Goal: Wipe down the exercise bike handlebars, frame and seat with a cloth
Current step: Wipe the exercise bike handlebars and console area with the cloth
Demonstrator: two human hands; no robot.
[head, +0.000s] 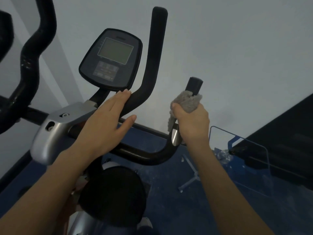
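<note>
Gripping the grey cloth (pixel 186 102) in my right hand (pixel 192 122), fingers curled tight round it and round the right handlebar grip (pixel 194 85); the black end of that grip sticks up above the cloth, and a loose tail of cloth hangs down on the thumb side beside a shiny metal patch (pixel 175 137) on the bar; my left hand (pixel 108 122) lies flat, fingers straight, resting across the bend of the left handlebar (pixel 152 65), thumb spread apart below the bar, nothing pinched; that left bar rises tall and black just right of the console (pixel 111 59), whose grey screen is blank; fingertips sit just under the console's lower edge; the curved crossbar (pixel 145 156) joins both bars beneath my wrists; silver frame housing (pixel 49 131) to the left of my left forearm; a round black part (pixel 113 195) sits low between my arms, blurred, cannot tell exactly what it is; blue floor (pixel 169 192) below; pale wall (pixel 237 48) behind; second black handlebar (pixel 30 56) at far left.
</note>
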